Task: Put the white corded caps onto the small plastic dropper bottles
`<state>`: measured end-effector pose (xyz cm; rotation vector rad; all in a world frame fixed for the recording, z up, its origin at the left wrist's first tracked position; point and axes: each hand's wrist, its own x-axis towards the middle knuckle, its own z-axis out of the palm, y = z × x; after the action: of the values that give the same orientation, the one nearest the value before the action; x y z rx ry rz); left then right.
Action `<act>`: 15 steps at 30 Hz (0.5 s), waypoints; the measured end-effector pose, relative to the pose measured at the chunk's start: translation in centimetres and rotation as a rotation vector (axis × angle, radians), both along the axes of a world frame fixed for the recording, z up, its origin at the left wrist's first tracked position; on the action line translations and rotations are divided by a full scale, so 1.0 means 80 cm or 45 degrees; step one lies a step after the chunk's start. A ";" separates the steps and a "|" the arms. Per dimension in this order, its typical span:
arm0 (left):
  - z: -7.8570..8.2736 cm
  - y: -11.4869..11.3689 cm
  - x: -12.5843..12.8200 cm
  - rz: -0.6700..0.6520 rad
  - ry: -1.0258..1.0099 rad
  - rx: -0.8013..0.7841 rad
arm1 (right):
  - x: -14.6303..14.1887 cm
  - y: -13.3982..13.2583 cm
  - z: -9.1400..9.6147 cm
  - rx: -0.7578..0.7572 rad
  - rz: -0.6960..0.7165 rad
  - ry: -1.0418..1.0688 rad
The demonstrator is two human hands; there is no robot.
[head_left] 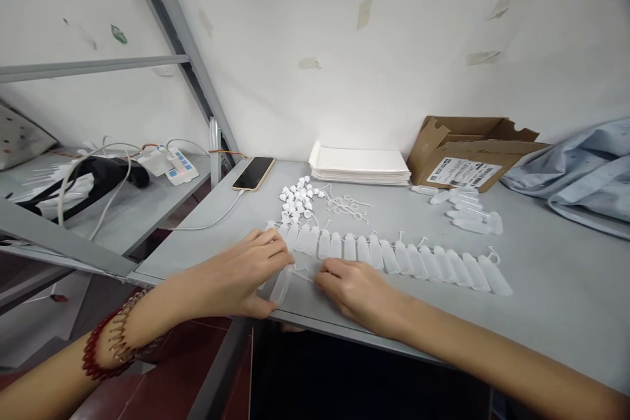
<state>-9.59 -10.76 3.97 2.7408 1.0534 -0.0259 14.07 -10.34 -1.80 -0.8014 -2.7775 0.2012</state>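
Vial (281, 285) in hand (236, 279) (box label (462, 172) illegible)

Small translucent plastic bottle (281, 283), lying slanted, at table's (541, 315) near edge

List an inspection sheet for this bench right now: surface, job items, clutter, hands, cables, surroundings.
Surface: grey table, no spills seen.
Job's things: row of clear bottles lying side by side; white caps heaped behind it; spare bottles near the box.
Clutter: stack of white sheets, cardboard box, blue cloth, phone.
Grippers: left hand grips one bottle at the front edge; right hand rests palm down beside it, grip unclear.
Cables: white cable runs from the phone off the left edge.
Surroundings: white wall; metal shelf at left, carrying a power strip.
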 end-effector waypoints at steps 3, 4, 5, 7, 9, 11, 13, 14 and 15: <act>0.000 0.001 -0.001 0.014 0.090 0.025 | -0.012 -0.001 -0.006 0.151 -0.025 -0.123; 0.001 0.002 -0.001 0.019 0.114 0.033 | -0.015 -0.001 -0.008 0.189 -0.034 -0.140; 0.002 0.003 -0.001 0.024 0.135 0.042 | -0.018 0.000 -0.010 0.226 -0.039 -0.153; 0.004 0.005 -0.002 0.030 0.174 0.060 | -0.022 0.002 -0.016 0.296 -0.042 -0.163; 0.005 0.006 -0.003 0.029 0.201 0.081 | -0.024 0.003 -0.023 0.359 -0.049 -0.139; 0.005 0.007 -0.004 0.022 0.210 0.092 | -0.023 0.004 -0.029 0.410 -0.055 -0.088; 0.004 0.008 -0.004 0.017 0.202 0.099 | -0.022 0.004 -0.031 0.447 -0.068 -0.024; 0.003 0.008 -0.005 0.015 0.195 0.104 | -0.020 0.004 -0.030 0.454 -0.076 0.008; 0.002 0.008 -0.005 0.011 0.185 0.108 | -0.019 0.003 -0.026 0.452 -0.087 0.042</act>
<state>-10.00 -10.10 4.15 2.8465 1.1283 -0.1862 12.59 -10.11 -3.92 -0.7879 -2.6380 -0.2813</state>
